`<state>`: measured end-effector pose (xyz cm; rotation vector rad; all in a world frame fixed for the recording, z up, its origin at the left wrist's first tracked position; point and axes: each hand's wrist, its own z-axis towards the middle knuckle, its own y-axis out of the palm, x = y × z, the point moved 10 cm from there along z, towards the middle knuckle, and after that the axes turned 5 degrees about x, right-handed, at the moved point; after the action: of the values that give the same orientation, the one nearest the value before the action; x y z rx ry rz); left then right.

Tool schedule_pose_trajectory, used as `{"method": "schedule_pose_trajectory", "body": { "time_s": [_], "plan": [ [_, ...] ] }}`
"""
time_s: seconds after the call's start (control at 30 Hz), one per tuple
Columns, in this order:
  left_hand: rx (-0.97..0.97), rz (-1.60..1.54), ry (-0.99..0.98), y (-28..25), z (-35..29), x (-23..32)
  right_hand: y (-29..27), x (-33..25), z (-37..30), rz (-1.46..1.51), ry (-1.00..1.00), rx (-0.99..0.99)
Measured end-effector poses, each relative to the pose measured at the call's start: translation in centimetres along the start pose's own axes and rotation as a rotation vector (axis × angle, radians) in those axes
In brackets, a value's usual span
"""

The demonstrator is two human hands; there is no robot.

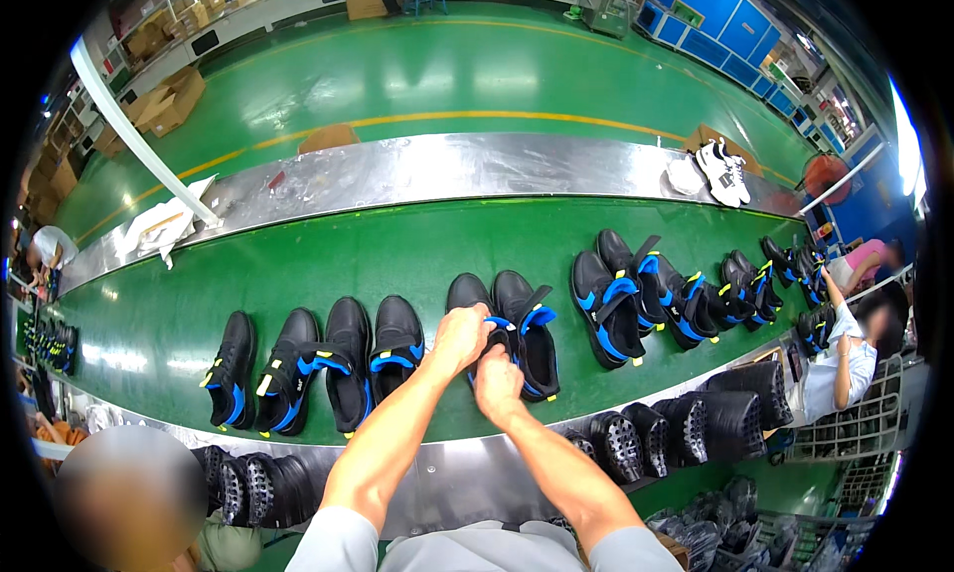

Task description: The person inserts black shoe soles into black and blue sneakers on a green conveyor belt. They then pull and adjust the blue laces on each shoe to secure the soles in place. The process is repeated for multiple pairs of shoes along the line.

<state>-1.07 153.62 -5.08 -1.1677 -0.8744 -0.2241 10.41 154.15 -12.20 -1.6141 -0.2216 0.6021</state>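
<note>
In the middle of the green belt stands a black shoe [465, 290] with a blue lining. My left hand [461, 337] is closed on its upper near the blue tongue. At the heel end of the same shoe is my right hand [498, 381], fingers curled in at the opening; the fingertips are partly hidden. Its mate [538, 353] lies just to the right, strap and blue tongue lifted. To the left sit another black shoe [397, 326], a shoe with its strap across [347, 328] and two more black-and-blue shoes [287, 368] [235, 358].
More black-and-blue shoes [600, 299] run along the belt [417, 244] to the right. Black shoe-shaped forms [614, 445] line the near metal ledge [437, 492]. White shoes [722, 172] stand on the far metal ledge [477, 164]. A person [840, 358] is at the right; another is at lower left.
</note>
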Motion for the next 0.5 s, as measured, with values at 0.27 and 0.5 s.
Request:
{"method": "schedule_pose_trajectory", "body": {
  "time_s": [0.27, 0.5],
  "plan": [
    [-0.028, 0.033, -0.03, 0.6, -1.3, 0.3, 2.2, -1.0, 1.5, 0.258, 0.015, -0.118],
    [-0.056, -0.011, -0.066, 0.2, -0.4, -0.2, -15.4, 2.4, -4.6, 0.566, -0.318, 0.045]
  ]
}}
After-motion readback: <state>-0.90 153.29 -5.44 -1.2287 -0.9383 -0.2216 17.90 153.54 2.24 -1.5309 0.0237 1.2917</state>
